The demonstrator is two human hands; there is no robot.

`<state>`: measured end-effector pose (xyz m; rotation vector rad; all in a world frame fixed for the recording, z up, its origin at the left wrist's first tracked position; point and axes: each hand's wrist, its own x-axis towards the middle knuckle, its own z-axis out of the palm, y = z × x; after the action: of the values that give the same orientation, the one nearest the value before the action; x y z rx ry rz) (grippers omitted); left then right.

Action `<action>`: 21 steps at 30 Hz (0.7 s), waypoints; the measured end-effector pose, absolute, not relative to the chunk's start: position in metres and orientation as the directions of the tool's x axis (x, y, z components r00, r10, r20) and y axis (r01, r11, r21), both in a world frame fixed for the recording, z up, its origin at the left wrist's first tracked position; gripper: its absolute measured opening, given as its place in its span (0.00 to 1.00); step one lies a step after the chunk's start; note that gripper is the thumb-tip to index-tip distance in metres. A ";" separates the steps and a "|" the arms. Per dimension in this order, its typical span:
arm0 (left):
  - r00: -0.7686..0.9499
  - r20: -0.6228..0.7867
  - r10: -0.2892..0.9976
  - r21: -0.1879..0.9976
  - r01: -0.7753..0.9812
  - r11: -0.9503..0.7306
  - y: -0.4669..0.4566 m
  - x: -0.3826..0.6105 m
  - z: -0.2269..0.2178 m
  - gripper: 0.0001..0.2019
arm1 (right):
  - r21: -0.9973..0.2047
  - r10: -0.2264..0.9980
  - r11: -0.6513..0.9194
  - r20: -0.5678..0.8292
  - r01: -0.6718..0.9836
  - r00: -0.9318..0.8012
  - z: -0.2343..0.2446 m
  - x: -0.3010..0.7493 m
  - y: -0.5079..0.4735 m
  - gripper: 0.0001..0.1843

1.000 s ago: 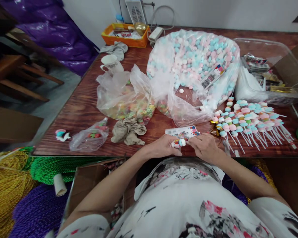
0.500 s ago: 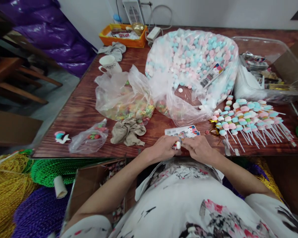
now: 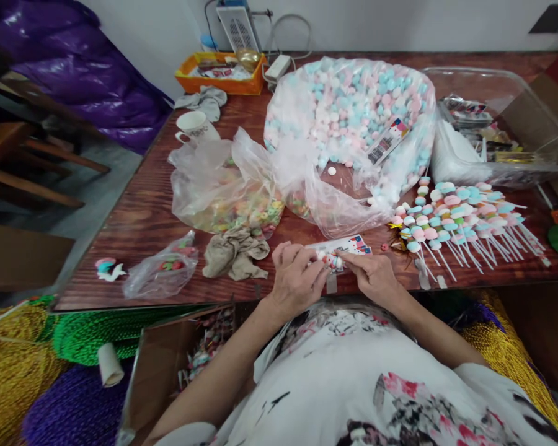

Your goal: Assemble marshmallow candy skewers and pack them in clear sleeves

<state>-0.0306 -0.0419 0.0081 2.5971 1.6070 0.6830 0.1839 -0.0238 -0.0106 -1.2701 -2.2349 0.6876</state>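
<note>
At the table's near edge, my left hand [image 3: 296,275] is bent with its fingertips on a small red-and-white piece [image 3: 331,260] that looks to be in a clear wrapper. From the other side my right hand [image 3: 371,272] holds it, index finger stretched along its top and thumb below. Fine details of the piece are too small to make out. Printed cards [image 3: 360,243] lie flat just behind the hands. A tiny red piece [image 3: 384,247] rests right of the cards. Further right lies a pile of pastel candy-like sticks [image 3: 460,217] with white stems.
Behind stands a big clear bag of pastel pieces [image 3: 353,111], beside a plastic tub [image 3: 502,170]. Leftward are a bag of colourful bits [image 3: 227,198], a crumpled cloth [image 3: 236,253], a small bag [image 3: 160,272], a mug [image 3: 196,127] and an orange tray [image 3: 218,83].
My left hand has opened out and shifted left, its fingers lifting partly off the piece. More of the red-and-white piece shows. The view has tilted slightly.
</note>
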 end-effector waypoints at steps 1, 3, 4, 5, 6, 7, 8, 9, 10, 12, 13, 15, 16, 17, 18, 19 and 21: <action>0.367 0.343 0.865 0.240 0.856 -0.458 -0.044 -0.029 0.008 0.05 | -0.623 0.881 0.439 0.158 0.647 -0.445 -0.012 0.183 -0.025 0.21; 0.341 0.317 0.885 0.255 0.868 -0.426 -0.046 -0.025 0.008 0.06 | -0.584 0.884 0.445 0.167 0.679 -0.437 -0.015 0.181 -0.028 0.21; 0.325 0.307 0.895 0.257 0.877 -0.406 -0.046 -0.023 0.007 0.07 | -0.558 0.883 0.453 0.171 0.696 -0.438 -0.016 0.179 -0.029 0.22; 0.308 0.298 0.903 0.254 0.887 -0.387 -0.046 -0.021 0.007 0.08 | -0.531 0.882 0.459 0.173 0.712 -0.439 -0.018 0.178 -0.030 0.23; 0.294 0.287 0.912 0.250 0.896 -0.367 -0.047 -0.018 0.006 0.09 | -0.508 0.881 0.463 0.171 0.727 -0.441 -0.020 0.177 -0.031 0.23; 0.280 0.276 0.920 0.249 0.904 -0.349 -0.047 -0.016 0.005 0.09 | -0.488 0.881 0.464 0.167 0.739 -0.442 -0.022 0.176 -0.032 0.24; 0.268 0.262 0.927 0.251 0.909 -0.333 -0.047 -0.014 0.004 0.10 | -0.472 0.883 0.461 0.160 0.751 -0.442 -0.024 0.175 -0.032 0.24; 0.258 0.245 0.934 0.257 0.912 -0.320 -0.048 -0.013 0.003 0.10 | -0.457 0.886 0.457 0.152 0.763 -0.439 -0.025 0.174 -0.032 0.24; 0.250 0.228 0.941 0.265 0.914 -0.307 -0.049 -0.011 0.001 0.11 | -0.441 0.888 0.453 0.144 0.775 -0.436 -0.026 0.174 -0.032 0.24; 0.235 0.198 0.951 0.279 0.917 -0.285 -0.050 -0.008 -0.002 0.11 | -0.412 0.892 0.445 0.127 0.796 -0.433 -0.029 0.173 -0.032 0.24; 0.229 0.187 0.955 0.284 0.918 -0.275 -0.051 -0.006 -0.003 0.11 | -0.400 0.894 0.441 0.119 0.804 -0.431 -0.029 0.172 -0.032 0.24; 0.217 0.167 0.962 0.288 0.922 -0.258 -0.052 -0.004 -0.005 0.11 | -0.386 0.897 0.434 0.104 0.814 -0.429 -0.030 0.172 -0.033 0.23; 0.212 0.157 0.965 0.288 0.924 -0.250 -0.052 -0.003 -0.006 0.11 | -0.381 0.899 0.430 0.095 0.819 -0.428 -0.030 0.171 -0.033 0.23; 0.206 0.150 0.967 0.288 0.926 -0.242 -0.053 -0.002 -0.006 0.11 | -0.375 0.900 0.427 0.088 0.823 -0.427 -0.030 0.171 -0.034 0.23; 0.200 0.142 0.969 0.289 0.928 -0.234 -0.053 -0.002 -0.007 0.11 | -0.369 0.901 0.425 0.082 0.826 -0.427 -0.030 0.171 -0.034 0.23; 0.193 0.134 0.972 0.291 0.930 -0.225 -0.053 -0.001 -0.007 0.12 | -0.365 0.900 0.426 0.079 0.828 -0.428 -0.031 0.171 -0.034 0.24; 0.184 0.116 0.976 0.303 0.929 -0.211 -0.054 -0.002 -0.008 0.12 | -0.364 0.897 0.433 0.084 0.824 -0.434 -0.031 0.171 -0.035 0.24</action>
<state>-0.0016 -0.0542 -0.0079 2.2855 1.8597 0.4258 0.1710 -0.0353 -0.0314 -1.4926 -2.4239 0.3935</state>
